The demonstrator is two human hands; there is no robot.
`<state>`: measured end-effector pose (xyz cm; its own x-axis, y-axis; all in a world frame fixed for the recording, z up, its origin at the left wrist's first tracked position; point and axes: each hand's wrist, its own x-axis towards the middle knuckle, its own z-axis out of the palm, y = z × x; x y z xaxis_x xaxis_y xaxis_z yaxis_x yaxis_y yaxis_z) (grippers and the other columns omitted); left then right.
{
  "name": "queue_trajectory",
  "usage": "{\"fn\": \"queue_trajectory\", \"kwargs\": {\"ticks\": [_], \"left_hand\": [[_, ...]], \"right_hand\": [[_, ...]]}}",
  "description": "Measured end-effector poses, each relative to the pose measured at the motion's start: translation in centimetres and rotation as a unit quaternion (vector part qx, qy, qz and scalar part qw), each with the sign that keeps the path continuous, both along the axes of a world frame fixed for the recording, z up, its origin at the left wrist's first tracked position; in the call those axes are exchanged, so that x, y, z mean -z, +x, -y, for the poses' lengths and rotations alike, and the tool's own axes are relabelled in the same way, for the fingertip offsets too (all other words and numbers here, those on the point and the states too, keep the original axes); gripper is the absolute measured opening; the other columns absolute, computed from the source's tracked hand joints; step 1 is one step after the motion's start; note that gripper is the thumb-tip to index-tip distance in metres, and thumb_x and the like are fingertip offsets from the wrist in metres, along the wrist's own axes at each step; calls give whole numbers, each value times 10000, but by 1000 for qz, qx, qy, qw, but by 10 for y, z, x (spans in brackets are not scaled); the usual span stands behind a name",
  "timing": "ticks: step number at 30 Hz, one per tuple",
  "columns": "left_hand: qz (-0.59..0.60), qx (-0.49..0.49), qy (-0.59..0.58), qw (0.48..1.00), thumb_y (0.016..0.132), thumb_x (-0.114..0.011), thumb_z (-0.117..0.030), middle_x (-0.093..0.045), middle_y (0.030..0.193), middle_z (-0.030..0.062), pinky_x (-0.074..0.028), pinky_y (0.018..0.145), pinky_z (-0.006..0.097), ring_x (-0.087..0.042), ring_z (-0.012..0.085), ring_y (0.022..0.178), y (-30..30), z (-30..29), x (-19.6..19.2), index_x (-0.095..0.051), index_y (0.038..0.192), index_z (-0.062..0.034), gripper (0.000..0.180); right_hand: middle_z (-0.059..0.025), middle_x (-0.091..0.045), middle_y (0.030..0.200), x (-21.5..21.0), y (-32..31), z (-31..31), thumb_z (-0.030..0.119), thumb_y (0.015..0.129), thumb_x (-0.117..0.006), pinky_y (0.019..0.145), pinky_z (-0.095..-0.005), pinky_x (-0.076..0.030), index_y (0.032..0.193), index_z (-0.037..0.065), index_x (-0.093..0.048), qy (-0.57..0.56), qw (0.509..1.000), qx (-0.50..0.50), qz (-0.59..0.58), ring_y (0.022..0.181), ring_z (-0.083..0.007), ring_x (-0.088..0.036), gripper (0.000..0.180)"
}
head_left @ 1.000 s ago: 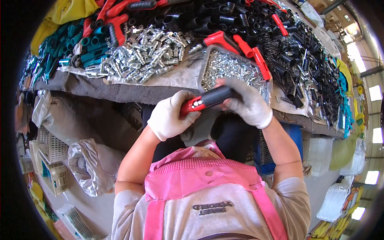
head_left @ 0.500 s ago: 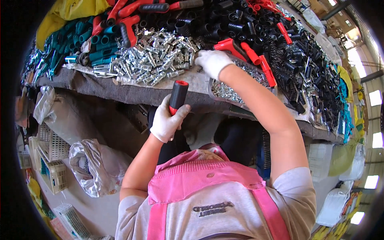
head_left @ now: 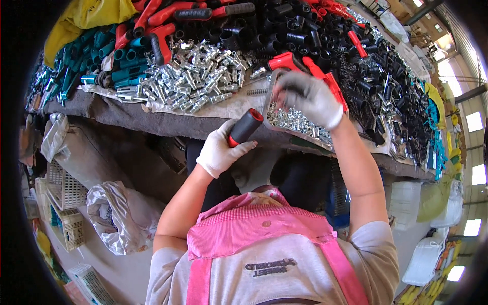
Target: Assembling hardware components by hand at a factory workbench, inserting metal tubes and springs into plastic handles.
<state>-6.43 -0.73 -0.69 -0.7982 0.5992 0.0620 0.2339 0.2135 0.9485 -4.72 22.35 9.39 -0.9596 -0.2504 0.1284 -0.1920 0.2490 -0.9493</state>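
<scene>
My left hand (head_left: 218, 151), in a white glove, is wrapped round a thick black handle with red ends (head_left: 247, 126). The handle leans to the right in front of the bench edge, its open red end up. My right hand (head_left: 319, 100), also gloved, hangs over a clear tray (head_left: 267, 104) of small metal pieces (head_left: 291, 121). Motion smears its fingers, so I cannot see whether they hold anything. A coil spring (head_left: 257, 92) lies just left of the tray. Red pistol-shaped housings (head_left: 285, 61) rest behind it.
Silver metal fittings (head_left: 195, 76) are heaped on the bench left of the tray. Teal tubular parts (head_left: 129, 62) lie farther left. Black sleeves and springs (head_left: 371, 86) cover the right side. Below the bench stand an open plastic sack (head_left: 119, 216) and white crates (head_left: 65, 223).
My right hand has moved right, from beside the silver fittings to above the tray. The handle in my left hand has shifted right and tilted more.
</scene>
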Motion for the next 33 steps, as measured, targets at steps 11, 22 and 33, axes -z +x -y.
{"fn": "queue_trajectory", "kwargs": {"ticks": [11, 22, 33], "left_hand": [[-234, 60, -97, 966, 674, -736, -387, -633, 874, 147, -501, 645, 364, -619, 340, 760, 10, -14, -7, -472, 1204, -153, 636], [116, -43, 66, 990, 733, -685, -148, -572, 799, 9, -442, 706, 256, -493, 86, 722, 19, -25, -11, -549, 1008, -34, 328], [-103, -54, -78, 990, 675, -698, -202, -621, 817, 175, -493, 637, 364, -607, 344, 772, 18, 12, -17, -561, 993, -79, 368]], "right_hand": [[-104, -642, 769, 6, 62, 7, 62, 797, -567, 633, -314, -497, 903, 15, -578, 255, 967, 15, -12, 711, -242, -641, 116], [-141, -584, 1014, 56, -65, -63, 360, 790, -580, 852, -373, -460, 1069, 45, -546, 547, 739, 340, -196, 1014, -271, -542, 423], [-54, -567, 739, -21, 13, -51, 177, 683, -660, 627, -253, -454, 1095, -15, -483, 12, 991, 108, 80, 680, -126, -556, 488]]}}
